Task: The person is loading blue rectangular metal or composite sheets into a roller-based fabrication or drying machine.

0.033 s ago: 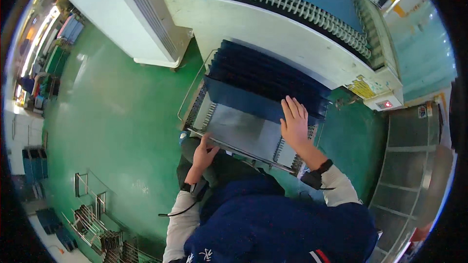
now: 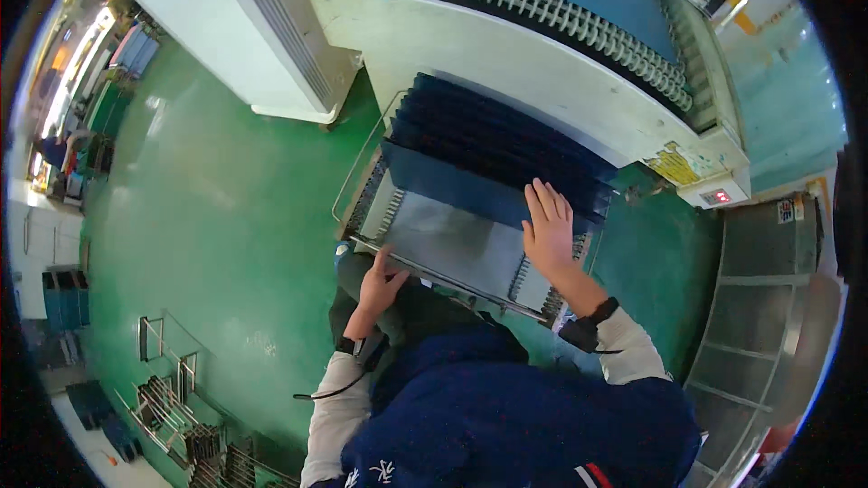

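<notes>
1. Fingers of the right hand (image 2: 551, 239) straight, held nearly together, thumb a little apart; they appear to lie flat against the front panel (image 2: 452, 183), towards its 4 o'clock end. No pinch seen; pressure cannot be told.
2. Left hand (image 2: 378, 289): at the 7 o'clock side of the rack (image 2: 363, 194), by its near rail (image 2: 470, 289). Thumb and forefinger parted; whether the other fingers grip cannot be told.
3. Dark blue panels (image 2: 497, 126) stand in a leaning row across the rack's 12 o'clock half. Grey base (image 2: 452, 230) exposed towards 6 o'clock, spring-like dividers (image 2: 519, 278) along its edge.
4. Roller machine (image 2: 488, 54) just beyond, at 12 to 1 o'clock.
5. Step in hand, my judgement: steadying or squaring the racked panels.
6. Next move, judged: calls for light, even palm pressure, front panel kept within its dividers, rack steadied at the rail.
</notes>
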A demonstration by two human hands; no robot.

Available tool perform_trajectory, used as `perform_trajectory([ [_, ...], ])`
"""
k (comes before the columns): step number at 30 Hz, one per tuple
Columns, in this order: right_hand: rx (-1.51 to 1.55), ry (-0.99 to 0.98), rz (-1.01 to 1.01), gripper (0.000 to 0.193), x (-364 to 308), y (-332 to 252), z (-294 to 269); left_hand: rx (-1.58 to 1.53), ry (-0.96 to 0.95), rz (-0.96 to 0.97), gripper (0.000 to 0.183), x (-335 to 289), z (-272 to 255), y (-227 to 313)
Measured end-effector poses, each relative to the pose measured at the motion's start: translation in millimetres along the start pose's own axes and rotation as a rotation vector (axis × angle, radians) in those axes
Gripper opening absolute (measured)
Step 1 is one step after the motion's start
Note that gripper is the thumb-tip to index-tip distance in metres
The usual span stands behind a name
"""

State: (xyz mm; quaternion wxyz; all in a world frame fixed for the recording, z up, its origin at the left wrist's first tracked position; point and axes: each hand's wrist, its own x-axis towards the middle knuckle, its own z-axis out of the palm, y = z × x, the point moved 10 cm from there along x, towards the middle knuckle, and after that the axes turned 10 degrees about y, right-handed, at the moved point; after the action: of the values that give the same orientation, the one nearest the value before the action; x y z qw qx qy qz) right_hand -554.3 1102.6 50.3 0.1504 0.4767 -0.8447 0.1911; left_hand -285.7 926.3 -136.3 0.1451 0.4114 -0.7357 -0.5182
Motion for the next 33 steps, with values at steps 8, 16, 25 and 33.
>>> perform_trajectory([
  [8, 0.119, -0.024, 0.001, 0.055, 4.5, 11.1, 7.1, 0.089, 0.040, 0.012, 0.067, -1.7, 0.1, -6.4],
  [16, 0.048, -0.225, 0.047, 0.015, 24.9, 25.7, 63.2, 0.040, 0.043, 0.066, 0.068, 0.2, 1.1, -4.0],
  [25, 0.183, -0.327, -0.075, 0.017, 37.5, -7.7, 28.1, 0.073, 0.033, 0.054, 0.068, -0.4, -0.1, -0.6],
  [33, 0.286, -0.347, -0.145, 0.018, 17.5, -50.6, 14.8, 0.116, 0.021, 0.028, 0.068, -3.5, -2.4, 9.0],
])
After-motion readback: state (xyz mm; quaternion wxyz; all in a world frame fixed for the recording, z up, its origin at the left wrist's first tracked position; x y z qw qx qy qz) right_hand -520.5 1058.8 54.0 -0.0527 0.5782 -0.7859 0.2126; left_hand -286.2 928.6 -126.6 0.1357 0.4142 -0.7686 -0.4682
